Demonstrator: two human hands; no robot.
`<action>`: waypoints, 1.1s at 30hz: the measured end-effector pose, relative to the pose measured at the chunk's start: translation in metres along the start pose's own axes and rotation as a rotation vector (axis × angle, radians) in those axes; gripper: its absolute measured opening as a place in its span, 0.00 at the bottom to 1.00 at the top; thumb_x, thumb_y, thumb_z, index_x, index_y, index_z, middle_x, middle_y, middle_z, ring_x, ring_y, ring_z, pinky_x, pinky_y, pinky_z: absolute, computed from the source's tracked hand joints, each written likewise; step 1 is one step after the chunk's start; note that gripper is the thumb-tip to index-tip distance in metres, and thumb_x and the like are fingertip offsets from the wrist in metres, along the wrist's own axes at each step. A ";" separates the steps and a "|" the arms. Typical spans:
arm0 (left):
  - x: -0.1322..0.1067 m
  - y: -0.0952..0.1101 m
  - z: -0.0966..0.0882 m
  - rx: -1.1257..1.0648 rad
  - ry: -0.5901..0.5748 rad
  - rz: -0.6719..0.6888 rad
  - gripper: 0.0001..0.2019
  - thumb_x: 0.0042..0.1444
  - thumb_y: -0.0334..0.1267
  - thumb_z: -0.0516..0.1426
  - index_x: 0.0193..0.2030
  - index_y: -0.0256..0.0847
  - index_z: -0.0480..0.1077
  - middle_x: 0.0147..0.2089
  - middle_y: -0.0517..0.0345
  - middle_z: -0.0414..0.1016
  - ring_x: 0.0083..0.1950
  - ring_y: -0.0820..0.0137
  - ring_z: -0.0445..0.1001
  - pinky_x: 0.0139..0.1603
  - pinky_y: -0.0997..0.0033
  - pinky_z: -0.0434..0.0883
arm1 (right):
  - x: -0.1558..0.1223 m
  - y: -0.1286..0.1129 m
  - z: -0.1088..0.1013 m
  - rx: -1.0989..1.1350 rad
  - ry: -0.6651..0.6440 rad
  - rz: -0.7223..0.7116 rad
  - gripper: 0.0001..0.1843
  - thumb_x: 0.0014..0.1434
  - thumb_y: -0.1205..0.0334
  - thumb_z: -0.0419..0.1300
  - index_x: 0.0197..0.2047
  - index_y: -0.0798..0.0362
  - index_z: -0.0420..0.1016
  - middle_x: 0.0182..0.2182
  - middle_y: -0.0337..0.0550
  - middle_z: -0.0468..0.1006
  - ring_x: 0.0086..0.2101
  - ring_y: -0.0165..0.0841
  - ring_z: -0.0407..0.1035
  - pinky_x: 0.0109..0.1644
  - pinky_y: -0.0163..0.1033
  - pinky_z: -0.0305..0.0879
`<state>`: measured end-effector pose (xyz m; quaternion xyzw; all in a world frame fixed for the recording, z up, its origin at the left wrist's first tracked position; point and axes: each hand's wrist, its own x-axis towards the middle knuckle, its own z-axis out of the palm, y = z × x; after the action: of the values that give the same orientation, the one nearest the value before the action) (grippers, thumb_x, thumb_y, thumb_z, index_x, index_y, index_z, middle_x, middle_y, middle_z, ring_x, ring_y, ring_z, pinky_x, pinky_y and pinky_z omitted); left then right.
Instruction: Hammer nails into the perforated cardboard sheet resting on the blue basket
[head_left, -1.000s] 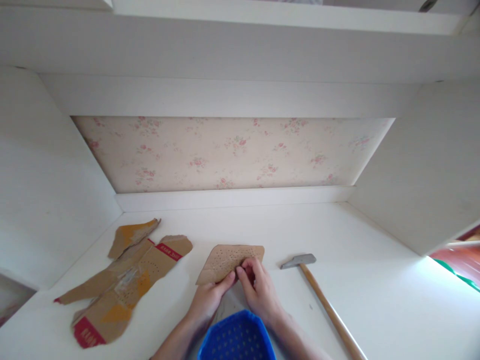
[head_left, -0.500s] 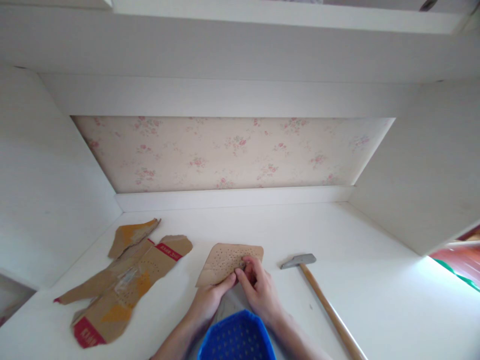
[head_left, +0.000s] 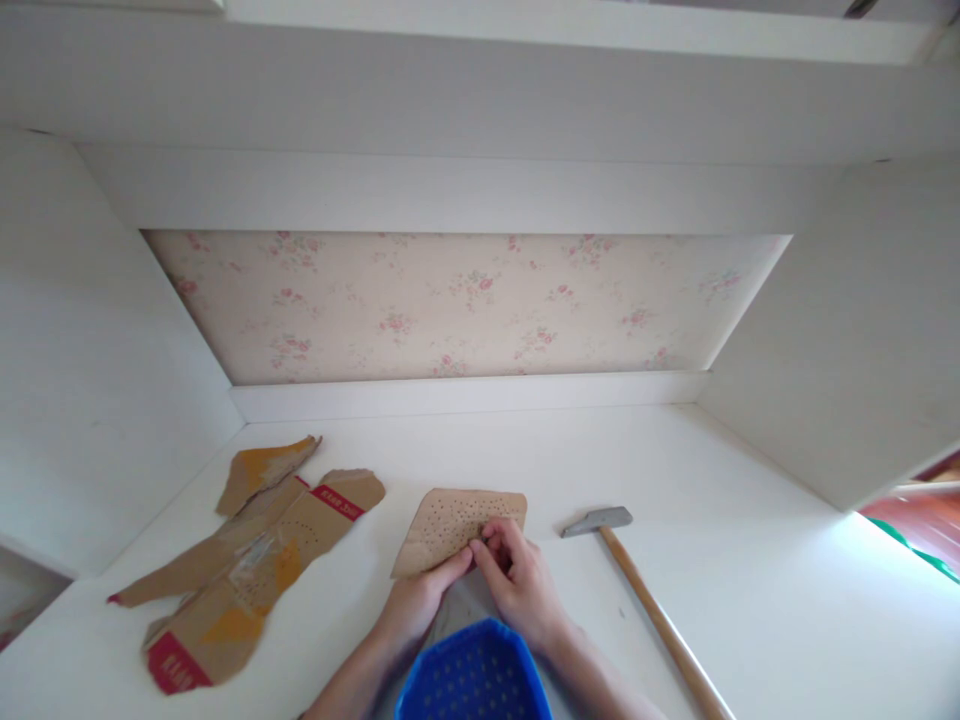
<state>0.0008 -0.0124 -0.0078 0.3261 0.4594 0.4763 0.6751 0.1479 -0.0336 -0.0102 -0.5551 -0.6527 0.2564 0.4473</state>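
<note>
A tan piece of cardboard [head_left: 442, 525] dotted with many small holes is held up in front of me. My left hand [head_left: 420, 597] grips its lower edge, thumb on top and the other fingers hidden beneath. Over the right part of the cardboard, my right hand [head_left: 517, 575] has its fingers pinched together. Something small and dark shows at those fingertips, too small to name. Just below both hands is a blue basket [head_left: 474, 675] with a perforated bottom.
Torn cardboard pieces [head_left: 277, 550] with red print and yellow tape lie at left. A hammer [head_left: 652, 605] with a wooden handle rests at right on the white tabletop [head_left: 780, 600]. White side panels and a low shelf [head_left: 480, 95] enclose the space; floral wallpaper [head_left: 472, 310] is behind.
My right fingertips have shifted very slightly left on the cardboard. The cardboard has tilted or lowered a touch. Everything else stays where it was.
</note>
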 end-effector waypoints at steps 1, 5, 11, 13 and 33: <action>0.000 -0.001 0.000 -0.008 -0.004 -0.014 0.24 0.38 0.47 0.71 0.42 0.36 0.81 0.52 0.41 0.79 0.62 0.49 0.70 0.69 0.52 0.59 | 0.000 0.000 0.000 0.002 -0.006 0.002 0.06 0.66 0.56 0.55 0.40 0.48 0.68 0.24 0.33 0.72 0.23 0.30 0.67 0.27 0.34 0.59; 0.001 -0.001 0.000 -0.019 -0.042 -0.047 0.26 0.40 0.50 0.70 0.43 0.34 0.80 0.50 0.40 0.80 0.60 0.49 0.72 0.68 0.50 0.60 | -0.001 -0.002 -0.002 0.010 -0.021 0.014 0.08 0.67 0.55 0.54 0.39 0.48 0.68 0.25 0.34 0.73 0.24 0.30 0.68 0.28 0.34 0.60; 0.003 -0.003 -0.002 -0.039 -0.074 -0.022 0.28 0.41 0.49 0.70 0.47 0.33 0.79 0.53 0.38 0.78 0.61 0.49 0.71 0.67 0.51 0.60 | 0.002 -0.003 -0.003 0.007 -0.024 0.030 0.12 0.68 0.52 0.53 0.36 0.48 0.69 0.25 0.35 0.75 0.26 0.31 0.69 0.29 0.35 0.61; 0.004 -0.005 -0.004 -0.039 -0.074 -0.028 0.28 0.41 0.49 0.70 0.47 0.34 0.79 0.54 0.39 0.78 0.62 0.49 0.70 0.68 0.51 0.60 | 0.002 -0.002 -0.002 0.006 -0.018 0.037 0.13 0.68 0.52 0.52 0.36 0.48 0.71 0.25 0.36 0.76 0.26 0.32 0.70 0.30 0.35 0.62; 0.000 -0.002 -0.001 -0.028 -0.018 -0.025 0.27 0.37 0.48 0.72 0.44 0.36 0.80 0.56 0.41 0.76 0.63 0.50 0.69 0.68 0.52 0.60 | 0.000 0.002 0.001 -0.047 -0.012 0.045 0.15 0.69 0.50 0.50 0.35 0.48 0.70 0.26 0.39 0.78 0.27 0.35 0.73 0.31 0.37 0.63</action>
<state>0.0002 -0.0128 -0.0101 0.3153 0.4506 0.4713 0.6895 0.1481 -0.0334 -0.0126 -0.5784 -0.6486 0.2543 0.4244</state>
